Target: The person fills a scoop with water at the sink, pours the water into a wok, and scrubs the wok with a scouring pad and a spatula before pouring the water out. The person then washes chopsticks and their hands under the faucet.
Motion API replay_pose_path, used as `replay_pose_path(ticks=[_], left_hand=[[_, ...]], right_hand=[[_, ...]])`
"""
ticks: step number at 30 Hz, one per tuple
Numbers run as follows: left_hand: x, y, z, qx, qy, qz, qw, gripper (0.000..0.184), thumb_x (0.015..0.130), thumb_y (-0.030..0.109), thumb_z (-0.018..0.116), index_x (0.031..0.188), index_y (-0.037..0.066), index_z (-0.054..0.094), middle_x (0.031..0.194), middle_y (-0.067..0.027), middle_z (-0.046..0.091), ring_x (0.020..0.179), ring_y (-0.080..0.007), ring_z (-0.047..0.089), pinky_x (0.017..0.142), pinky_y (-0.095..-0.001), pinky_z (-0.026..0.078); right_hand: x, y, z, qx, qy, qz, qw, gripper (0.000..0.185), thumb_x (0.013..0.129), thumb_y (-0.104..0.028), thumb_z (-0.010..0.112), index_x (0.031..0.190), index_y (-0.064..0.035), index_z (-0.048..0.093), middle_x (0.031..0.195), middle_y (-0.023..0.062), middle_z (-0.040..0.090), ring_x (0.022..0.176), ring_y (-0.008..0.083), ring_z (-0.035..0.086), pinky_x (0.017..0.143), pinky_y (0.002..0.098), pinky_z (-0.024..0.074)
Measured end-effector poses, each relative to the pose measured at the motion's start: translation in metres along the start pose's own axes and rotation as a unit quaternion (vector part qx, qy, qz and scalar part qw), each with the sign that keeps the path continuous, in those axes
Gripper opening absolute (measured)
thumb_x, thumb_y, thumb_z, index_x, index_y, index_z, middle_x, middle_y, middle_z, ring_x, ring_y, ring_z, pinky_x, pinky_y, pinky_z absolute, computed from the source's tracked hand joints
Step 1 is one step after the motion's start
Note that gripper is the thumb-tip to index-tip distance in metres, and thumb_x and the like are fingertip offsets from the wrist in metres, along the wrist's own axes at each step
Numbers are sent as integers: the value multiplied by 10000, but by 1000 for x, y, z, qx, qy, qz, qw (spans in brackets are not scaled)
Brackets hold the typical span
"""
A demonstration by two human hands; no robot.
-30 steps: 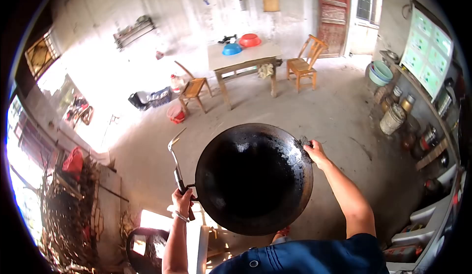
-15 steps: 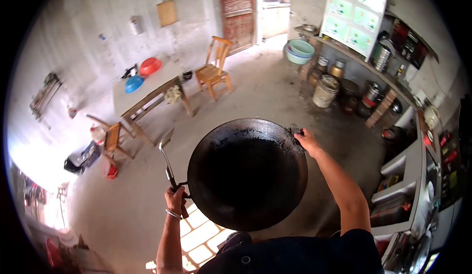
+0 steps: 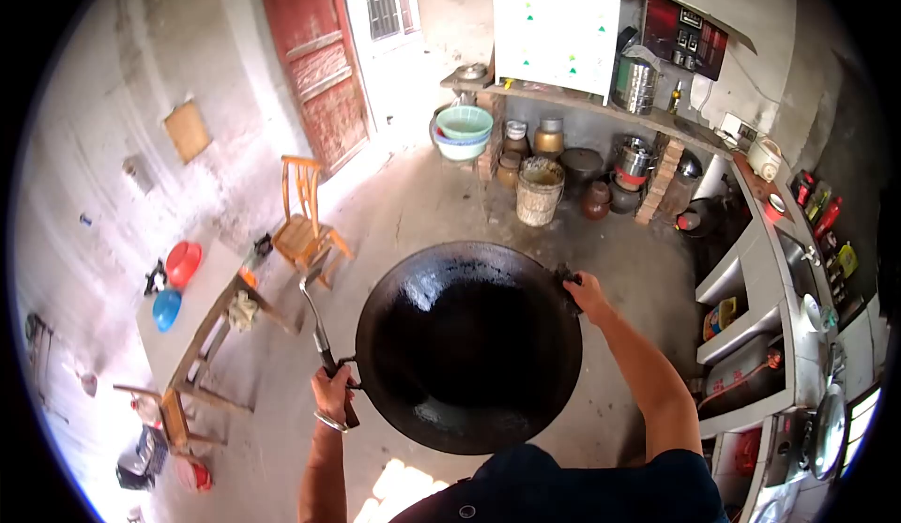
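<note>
A large, blackened wok (image 3: 469,354) is held out in front of my body, its dark inside facing up. My left hand (image 3: 331,392) is closed at the wok's left loop handle and also grips a spatula (image 3: 319,328), whose metal shaft points up and away from me. On the far right rim, my right hand (image 3: 586,296) is closed with the thumb over the edge. A dark, rough clump (image 3: 565,277) sits between those fingers and the rim; whether it is a scrubbing pad or a cloth I cannot tell. The wok's right handle is hidden.
On the left stands a table (image 3: 202,307) with red and blue basins, beside a wooden chair (image 3: 302,227). Ahead, a bucket (image 3: 540,195) and several pots sit under a shelf (image 3: 601,106). A tiled counter (image 3: 793,307) runs along the right, with a red door (image 3: 314,63) at the back left.
My view has turned right, so the table and door have shifted left and the counter shows more. The wok stays in both hands before me, with the spatula still in my left.
</note>
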State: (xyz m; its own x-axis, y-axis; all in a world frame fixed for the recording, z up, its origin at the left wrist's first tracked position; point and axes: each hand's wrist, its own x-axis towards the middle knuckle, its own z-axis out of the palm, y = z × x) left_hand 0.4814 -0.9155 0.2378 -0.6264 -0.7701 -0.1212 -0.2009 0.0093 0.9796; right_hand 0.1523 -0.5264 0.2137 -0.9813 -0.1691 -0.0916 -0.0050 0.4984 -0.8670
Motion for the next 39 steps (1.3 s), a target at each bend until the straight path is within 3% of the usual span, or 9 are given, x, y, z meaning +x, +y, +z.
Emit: replay_pose_path(ticks=[17,19,22,28,31,34,37,38,39], left_hand=[[288,5,410,-38,-68,-81,994,146,748,105,608,698,2,517,538,-73,548,347,-119,464,311,-241,366],[321,5,462,-55,-67,-82,993,151,746,110,611,698,0,518,535,-73,546,355,-117,469,317,-243,368],[372,-2,532,-40,-65,-100,992,154,748,113,608,703,-8,523,531,-70,546,365,-116,476,329,-245,376],[447,-11,669,-27,-72,-96,992,170,744,125,617,720,-16,527,547,-78,572,381,-114,502,344,-246,393],[478,-10,729,-10,-72,-100,992,167,744,125,618,726,-16,529,549,-79,573,385,-116,504,346,-247,391],[502,-1,791,-16,-44,-115,992,156,745,121,606,736,-15,530,555,-80,577,383,-116,493,349,-252,387],[517,-4,848,25,-1,-149,989,144,742,115,597,733,-12,529,553,-79,579,378,-114,485,348,-257,387],[522,-8,865,29,11,-150,988,144,742,114,597,732,-11,525,548,-79,577,376,-115,484,348,-256,387],[529,-13,882,33,23,-154,987,144,742,113,597,730,-10,522,543,-80,575,374,-117,483,347,-255,386]], right_hand=[[444,88,-113,-40,68,-9,997,309,752,-191,626,942,49,575,891,202,608,854,341,583,736,380,449],[512,121,-119,-129,124,-69,981,308,783,-189,609,938,74,567,844,180,608,781,252,588,681,357,449],[587,116,-143,-77,49,-2,996,326,793,-200,605,966,71,553,848,169,602,776,244,580,674,363,444],[730,130,-177,-10,37,88,995,355,805,-207,603,1028,57,518,883,154,589,785,234,565,675,349,439],[798,142,-194,-6,27,84,996,317,795,-192,607,994,44,535,889,156,589,792,230,564,683,341,439],[883,193,-199,-55,31,-3,998,297,782,-184,613,977,31,547,893,156,588,814,229,562,699,337,436],[968,223,-197,-114,5,4,993,292,768,-175,623,966,29,555,895,155,588,841,225,558,716,342,433],[992,227,-198,-126,-30,9,991,372,783,-241,614,1027,28,534,1031,186,560,952,318,535,805,384,422],[1014,236,-194,-113,-45,21,992,373,783,-241,615,1028,28,534,1038,188,557,963,320,532,807,384,421]])
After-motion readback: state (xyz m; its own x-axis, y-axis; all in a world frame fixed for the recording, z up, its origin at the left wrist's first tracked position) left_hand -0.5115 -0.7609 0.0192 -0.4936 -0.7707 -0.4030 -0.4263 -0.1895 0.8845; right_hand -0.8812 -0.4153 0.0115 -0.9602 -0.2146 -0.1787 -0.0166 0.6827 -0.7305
